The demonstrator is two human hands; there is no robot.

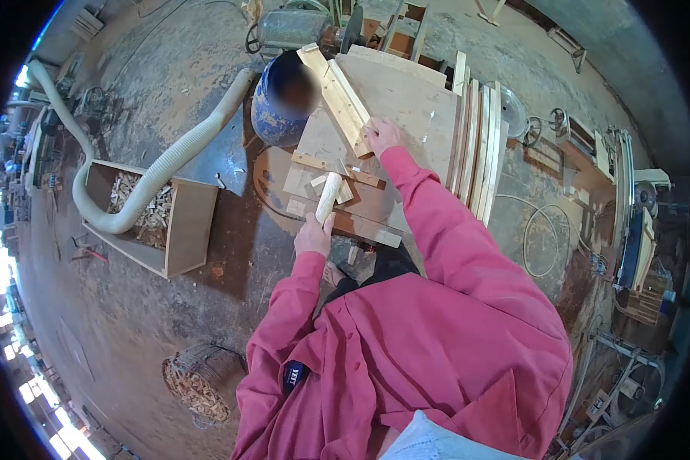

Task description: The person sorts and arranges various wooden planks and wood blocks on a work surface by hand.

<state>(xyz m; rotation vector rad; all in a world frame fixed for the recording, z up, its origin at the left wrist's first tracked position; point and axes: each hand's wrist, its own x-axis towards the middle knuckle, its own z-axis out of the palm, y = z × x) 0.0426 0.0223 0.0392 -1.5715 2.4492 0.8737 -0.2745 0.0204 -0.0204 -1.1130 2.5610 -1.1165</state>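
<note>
My left hand [314, 236] is closed around the near end of a pale, rounded wooden stick [329, 198], which points away from me over the front of the worktable [414, 115]. My right hand [383, 137] is farther forward, its fingers closed on the near end of a long light wooden board [350, 94]. This board lies slantwise across the table, beside a second narrow strip. Small wood offcuts [345, 192] lie under and around the stick. A flat wooden strip [366, 178] sits just right of it.
A blue drum [276, 107] stands at the table's left, partly blurred. Several long battens [475, 146] line the right side. A ribbed hose [184, 157] crosses a box [188, 226] of wood scraps. A basket [203, 379] of scraps stands near left; a motor [299, 31] sits behind.
</note>
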